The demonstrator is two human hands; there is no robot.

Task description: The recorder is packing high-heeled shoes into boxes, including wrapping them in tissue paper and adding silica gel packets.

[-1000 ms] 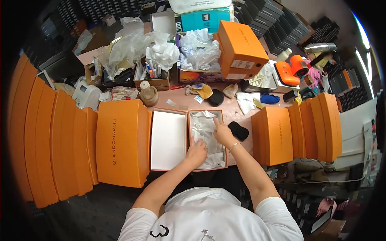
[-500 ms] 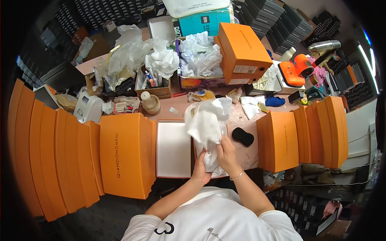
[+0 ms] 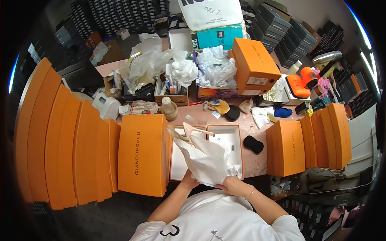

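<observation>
A white cloth dust bag (image 3: 207, 162) is stretched out between my two hands, close in front of me. From its far end stick out light beige high-heeled shoes (image 3: 193, 131), one slim heel pointing right. My left hand (image 3: 190, 179) grips the bag's near left corner, its fingers partly hidden behind the cloth. At the near right corner, my right hand (image 3: 234, 186) is closed on the same cloth. Beneath the bag lies an open orange-edged shoebox (image 3: 237, 140) with a white inside and some white paper in it. Its other white-lined half (image 3: 175, 160) is on the left, partly covered.
Stacked orange shoeboxes stand on the left (image 3: 144, 156) and right (image 3: 286, 148). A black sponge-like pad (image 3: 253, 144) lies right of the open box. Behind are a small bottle (image 3: 169, 109), a round black tin (image 3: 232, 113), cloths and a tilted orange box (image 3: 255, 66).
The bunched white bag has been drawn toward me and spread out. Shoes now show at its far end, and the open box's inside is uncovered. The view has shifted slightly.
</observation>
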